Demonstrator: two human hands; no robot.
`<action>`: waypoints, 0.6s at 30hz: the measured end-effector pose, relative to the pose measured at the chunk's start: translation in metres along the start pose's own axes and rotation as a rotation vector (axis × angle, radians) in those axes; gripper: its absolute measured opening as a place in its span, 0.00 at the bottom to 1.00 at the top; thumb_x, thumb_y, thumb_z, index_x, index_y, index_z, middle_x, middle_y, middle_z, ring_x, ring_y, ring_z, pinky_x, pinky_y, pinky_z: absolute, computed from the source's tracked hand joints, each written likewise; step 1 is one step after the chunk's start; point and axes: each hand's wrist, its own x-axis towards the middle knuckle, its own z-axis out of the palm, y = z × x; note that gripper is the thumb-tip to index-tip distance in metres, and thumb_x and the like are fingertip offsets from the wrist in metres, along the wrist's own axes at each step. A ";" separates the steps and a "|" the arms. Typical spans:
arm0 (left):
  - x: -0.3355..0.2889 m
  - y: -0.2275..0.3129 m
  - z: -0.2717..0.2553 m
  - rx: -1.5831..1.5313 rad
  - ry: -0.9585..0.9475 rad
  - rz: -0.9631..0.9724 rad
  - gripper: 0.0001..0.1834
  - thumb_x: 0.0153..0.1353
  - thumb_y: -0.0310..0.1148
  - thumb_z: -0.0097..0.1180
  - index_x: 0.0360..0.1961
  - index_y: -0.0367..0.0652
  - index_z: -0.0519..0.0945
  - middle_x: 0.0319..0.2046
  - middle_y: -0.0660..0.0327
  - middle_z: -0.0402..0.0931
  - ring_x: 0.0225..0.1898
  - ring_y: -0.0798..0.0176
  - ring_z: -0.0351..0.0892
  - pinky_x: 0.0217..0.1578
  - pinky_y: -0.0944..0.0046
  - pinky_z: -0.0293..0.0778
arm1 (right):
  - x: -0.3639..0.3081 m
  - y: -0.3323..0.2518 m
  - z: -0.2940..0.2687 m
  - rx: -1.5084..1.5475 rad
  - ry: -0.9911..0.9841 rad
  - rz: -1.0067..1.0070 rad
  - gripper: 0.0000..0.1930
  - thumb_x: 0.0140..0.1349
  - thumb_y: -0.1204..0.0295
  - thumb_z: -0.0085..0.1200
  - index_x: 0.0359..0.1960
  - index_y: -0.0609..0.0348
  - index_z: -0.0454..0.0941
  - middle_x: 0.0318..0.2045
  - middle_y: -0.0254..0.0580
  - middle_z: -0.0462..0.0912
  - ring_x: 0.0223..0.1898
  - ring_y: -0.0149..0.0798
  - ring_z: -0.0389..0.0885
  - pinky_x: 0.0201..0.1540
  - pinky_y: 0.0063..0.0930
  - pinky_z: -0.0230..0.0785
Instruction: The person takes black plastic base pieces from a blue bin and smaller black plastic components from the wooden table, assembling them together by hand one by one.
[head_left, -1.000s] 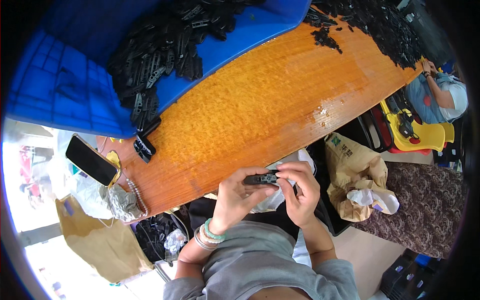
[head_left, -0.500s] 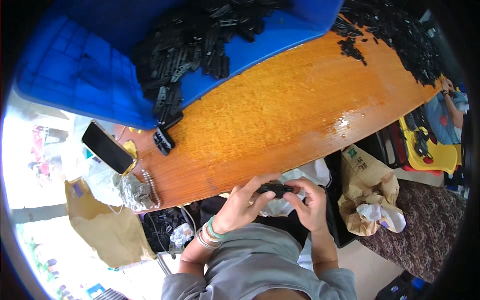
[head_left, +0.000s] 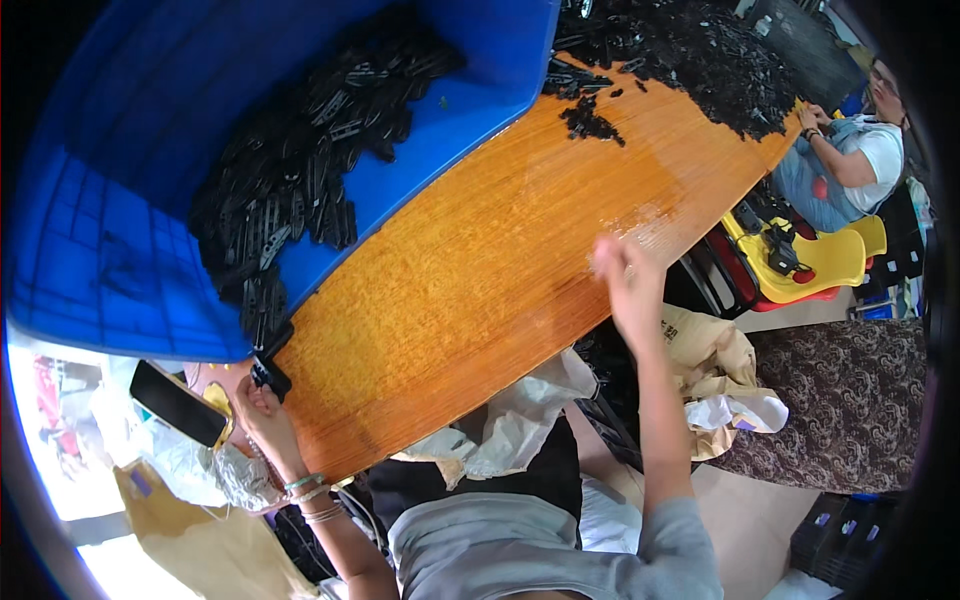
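Small black plastic part point(head_left: 268, 377), near left surface point(head_left: 480, 270) edge: pinched by left hand point(head_left: 258, 412). Right hand point(head_left: 625, 280): blurred, apparently spread, empty.

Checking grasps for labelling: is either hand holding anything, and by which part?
The left hand touches a small black plastic part at the table edge, by its lower end; a full grip cannot be told. The right hand looks empty, blurred.

Black plastic part point(head_left: 270, 377) at table edge

Open orange tabletop point(head_left: 470, 260) between blue bin point(head_left: 120, 200) of black parts and far black pile point(head_left: 700, 50).
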 end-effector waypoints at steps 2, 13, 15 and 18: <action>0.005 0.008 0.003 -0.092 -0.043 -0.099 0.15 0.54 0.27 0.57 0.43 0.33 0.74 0.28 0.57 0.73 0.28 0.65 0.69 0.30 0.67 0.67 | 0.070 0.055 -0.018 -0.223 0.253 -0.194 0.04 0.55 0.80 0.49 0.30 0.65 0.76 0.24 0.47 0.77 0.25 0.39 0.75 0.29 0.26 0.66; 0.005 -0.001 -0.003 -0.041 -0.138 -0.356 0.10 0.48 0.31 0.62 0.26 0.34 0.78 0.21 0.55 0.75 0.25 0.63 0.72 0.30 0.64 0.68 | 0.179 0.124 -0.042 -0.752 0.441 -0.180 0.06 0.49 0.76 0.57 0.29 0.64 0.79 0.29 0.48 0.80 0.27 0.48 0.77 0.32 0.34 0.69; 0.001 0.016 -0.008 0.071 -0.136 -0.205 0.09 0.50 0.29 0.59 0.29 0.34 0.77 0.21 0.53 0.75 0.25 0.59 0.73 0.29 0.63 0.68 | 0.167 0.124 -0.051 -0.599 0.461 -0.199 0.06 0.51 0.76 0.56 0.31 0.64 0.79 0.28 0.45 0.80 0.25 0.44 0.77 0.30 0.30 0.70; -0.007 0.038 -0.018 0.217 0.074 -0.072 0.08 0.55 0.27 0.53 0.34 0.33 0.73 0.23 0.57 0.75 0.25 0.64 0.74 0.30 0.62 0.70 | 0.125 0.099 -0.050 -0.010 0.379 -0.064 0.06 0.55 0.75 0.54 0.34 0.64 0.77 0.26 0.41 0.79 0.21 0.33 0.75 0.27 0.24 0.69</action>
